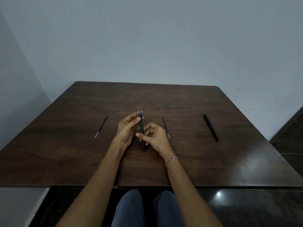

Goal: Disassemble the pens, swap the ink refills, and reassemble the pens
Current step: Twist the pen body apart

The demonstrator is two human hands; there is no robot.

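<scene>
A dark pen with a blue end (141,130) is held above the middle of the brown table (82,153), pointing away from me. My left hand (127,130) pinches its far part near the blue end. My right hand (155,136) grips its lower barrel with thumb and fingers. One thin blue ink refill (101,126) lies on the table to the left of my hands. A second refill (166,127) lies just right of my right hand. A black pen (211,127) lies farther right, apart from everything.
The table's far edge meets a pale wall. Its near edge runs above my knees (147,208). A dark glossy floor shows at the right and below. A bracelet (171,160) sits on my right wrist.
</scene>
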